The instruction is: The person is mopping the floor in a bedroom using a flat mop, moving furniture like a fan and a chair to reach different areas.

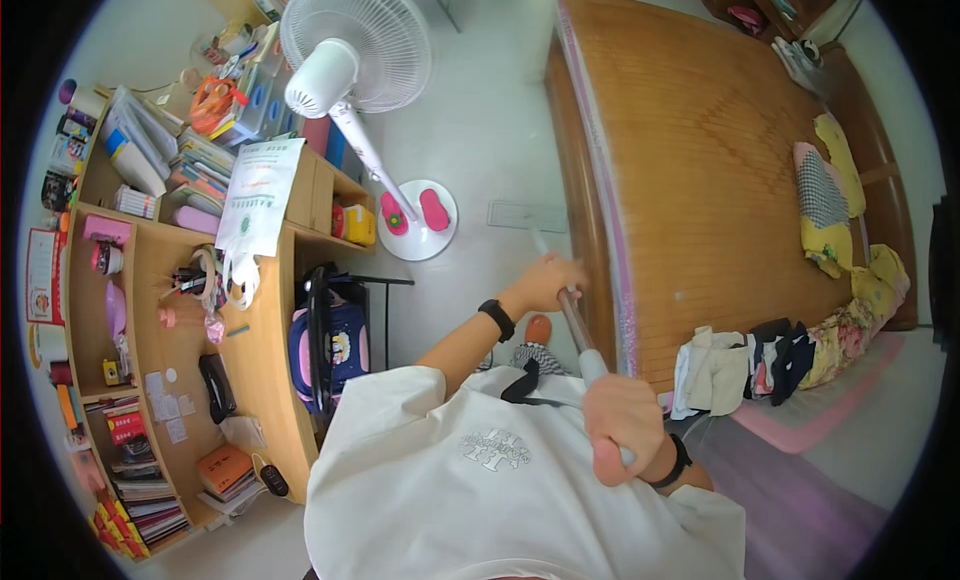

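Note:
A flat mop's pole [576, 323] slants away from my chest towards the floor. Lower on the pole, my left hand [549, 280] is wrapped around it, slightly blurred. My right hand [624, 426] grips the upper end close to my shirt, thumb towards me. The flat rectangular mop head [526, 216] lies on the pale floor [480, 145] between the fan's base and the bed. A stretch of pole near the head shows beyond my left hand.
A white standing fan [352, 69] with pink slippers [433, 209] on its round base stands ahead to the left. The wooden bed [660, 167] borders the right, with folded clothes [742, 366] near its corner. A desk [259, 370] and a school bag [337, 343] are on the left.

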Demonstrator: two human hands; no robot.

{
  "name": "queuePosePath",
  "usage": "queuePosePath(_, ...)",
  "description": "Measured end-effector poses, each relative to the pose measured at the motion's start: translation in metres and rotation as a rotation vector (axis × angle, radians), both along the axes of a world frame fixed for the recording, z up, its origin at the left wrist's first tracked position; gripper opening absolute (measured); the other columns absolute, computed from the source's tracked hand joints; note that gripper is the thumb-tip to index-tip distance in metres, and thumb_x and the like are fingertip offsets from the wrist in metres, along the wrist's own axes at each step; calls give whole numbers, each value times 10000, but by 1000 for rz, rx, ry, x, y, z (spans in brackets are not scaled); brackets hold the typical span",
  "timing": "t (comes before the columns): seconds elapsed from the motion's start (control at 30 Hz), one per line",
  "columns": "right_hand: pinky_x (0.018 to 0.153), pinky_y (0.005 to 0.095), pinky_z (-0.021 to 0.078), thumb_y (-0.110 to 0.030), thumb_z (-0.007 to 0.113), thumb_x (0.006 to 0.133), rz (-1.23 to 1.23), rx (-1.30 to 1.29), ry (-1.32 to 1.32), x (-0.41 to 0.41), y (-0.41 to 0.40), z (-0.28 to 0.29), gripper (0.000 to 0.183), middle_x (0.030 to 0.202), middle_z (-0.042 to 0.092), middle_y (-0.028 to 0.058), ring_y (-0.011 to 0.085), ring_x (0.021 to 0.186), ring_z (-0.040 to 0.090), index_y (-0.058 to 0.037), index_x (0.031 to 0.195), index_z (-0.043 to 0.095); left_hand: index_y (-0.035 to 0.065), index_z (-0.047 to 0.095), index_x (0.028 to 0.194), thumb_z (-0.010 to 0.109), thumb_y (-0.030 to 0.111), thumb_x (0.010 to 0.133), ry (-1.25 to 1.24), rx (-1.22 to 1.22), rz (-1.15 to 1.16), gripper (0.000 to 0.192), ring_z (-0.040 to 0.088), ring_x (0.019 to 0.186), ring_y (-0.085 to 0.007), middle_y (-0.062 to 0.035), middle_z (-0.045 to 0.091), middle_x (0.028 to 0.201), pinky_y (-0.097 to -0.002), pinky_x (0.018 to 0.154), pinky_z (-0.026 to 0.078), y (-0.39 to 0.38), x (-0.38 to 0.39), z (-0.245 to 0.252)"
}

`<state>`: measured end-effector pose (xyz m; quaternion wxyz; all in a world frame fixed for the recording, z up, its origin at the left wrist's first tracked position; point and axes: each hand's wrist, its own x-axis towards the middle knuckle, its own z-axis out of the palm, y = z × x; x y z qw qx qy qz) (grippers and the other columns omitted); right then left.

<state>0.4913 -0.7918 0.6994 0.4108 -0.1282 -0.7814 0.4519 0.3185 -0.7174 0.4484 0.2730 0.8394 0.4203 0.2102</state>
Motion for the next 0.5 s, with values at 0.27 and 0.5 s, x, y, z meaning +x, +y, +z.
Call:
queuePosePath(0.27, 475, 369, 365, -78, 523, 524, 93, -19, -57, 34, 35, -71, 114, 558, 399, 92, 288, 478, 387, -42, 556, 420, 41, 539, 702, 567, 206, 837, -153, -155, 170, 215, 534, 777, -351, -142, 562, 727, -443, 694, 432, 54, 20, -82)
queuePosePath(0.5, 487, 360, 354, -98, 530, 529, 32, -92, 5, 13, 107, -81, 127, 552, 401, 87, 283, 490, 393, -48, 556, 416, 72, 587, 732, 594, 188, 780, -43, -219, 178, 125, 551, 838, -336, -122, 597, 798, -423, 706, 454, 135, -5, -78)
